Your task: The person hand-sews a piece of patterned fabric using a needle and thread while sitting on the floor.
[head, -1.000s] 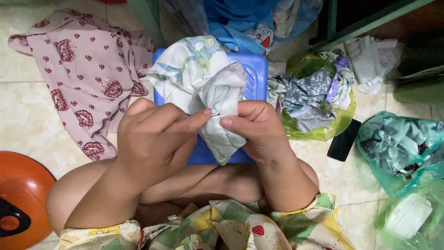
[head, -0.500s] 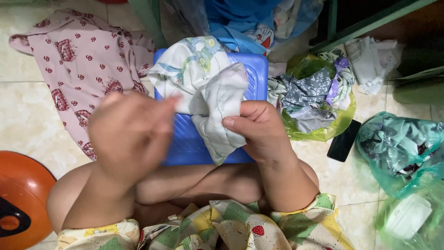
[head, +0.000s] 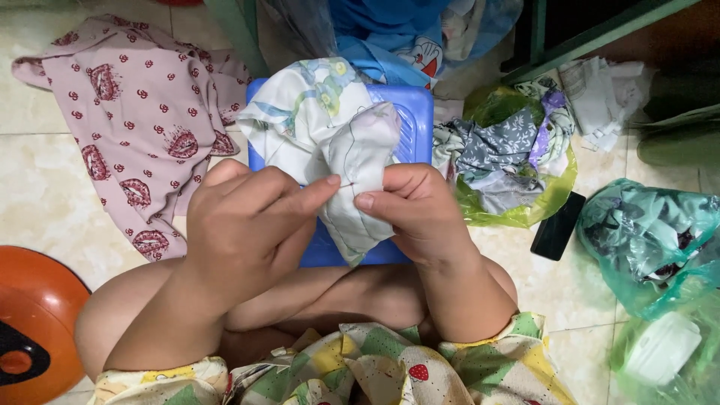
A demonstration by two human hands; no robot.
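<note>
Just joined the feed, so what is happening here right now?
A person seated on the floor is hand-sewing. The right hand grips a folded piece of pale floral cloth over a blue plastic stool. The left hand pinches a needle at the cloth's fold. A pink patterned garment lies nearby on the tiles.

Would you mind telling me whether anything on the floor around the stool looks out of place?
Yes: a black phone lies on the tiles beside a green bag spilling cloth scraps, and a pink garment sprawls crumpled.
</note>
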